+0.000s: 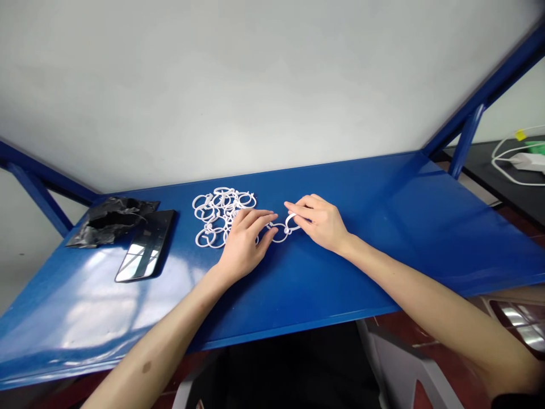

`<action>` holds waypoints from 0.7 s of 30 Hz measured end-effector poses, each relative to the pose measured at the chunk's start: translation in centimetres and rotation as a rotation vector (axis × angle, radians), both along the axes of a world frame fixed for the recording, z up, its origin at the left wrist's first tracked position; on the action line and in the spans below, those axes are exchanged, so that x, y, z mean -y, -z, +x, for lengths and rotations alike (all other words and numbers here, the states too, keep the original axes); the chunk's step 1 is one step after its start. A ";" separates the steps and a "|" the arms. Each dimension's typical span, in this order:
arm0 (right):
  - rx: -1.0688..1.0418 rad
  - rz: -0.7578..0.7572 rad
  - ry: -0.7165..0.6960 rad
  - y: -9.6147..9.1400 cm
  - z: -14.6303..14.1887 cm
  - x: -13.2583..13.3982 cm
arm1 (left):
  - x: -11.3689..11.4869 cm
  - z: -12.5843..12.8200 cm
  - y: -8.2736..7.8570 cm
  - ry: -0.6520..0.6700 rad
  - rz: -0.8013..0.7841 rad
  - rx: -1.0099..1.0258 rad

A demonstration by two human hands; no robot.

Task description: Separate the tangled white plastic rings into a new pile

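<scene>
My right hand (pixel 320 222) is closed in a pinch on a white plastic curtain ring (pixel 290 219), tilted up off the table. That ring touches another white ring (pixel 280 233) lying flat between my two hands; I cannot tell if they are hooked together. My left hand (pixel 244 241) rests over the right side of a pile of similar white rings (pixel 208 213). Its fingers are curved, with the thumb apart from the index finger and part of a ring visible in the gap. Some of the pile is hidden under this hand.
The blue table (pixel 306 284) meets a pale wall at the back, with blue slanted braces at both sides. On the left lie a black phone (pixel 147 247) and a crumpled black plastic bag (pixel 113 220). A white cable (pixel 496 156) is on a dark surface at far right.
</scene>
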State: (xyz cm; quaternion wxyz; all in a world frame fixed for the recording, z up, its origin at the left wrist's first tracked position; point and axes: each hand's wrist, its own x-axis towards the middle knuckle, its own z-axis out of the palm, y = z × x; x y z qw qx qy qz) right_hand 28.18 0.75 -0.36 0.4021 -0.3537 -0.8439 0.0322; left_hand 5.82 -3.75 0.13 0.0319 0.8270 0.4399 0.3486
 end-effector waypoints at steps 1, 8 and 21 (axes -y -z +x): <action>-0.008 -0.008 0.017 0.0 0.0 0.1 | 0.2 0.1 -0.1 0.007 -0.004 0.001; -0.039 -0.057 0.079 0.3 -0.6 0.7 | 0.9 1.0 0.1 0.089 -0.018 0.078; -0.037 -0.033 -0.118 -0.9 -0.7 1.1 | 0.2 0.8 -0.5 -0.057 -0.226 0.326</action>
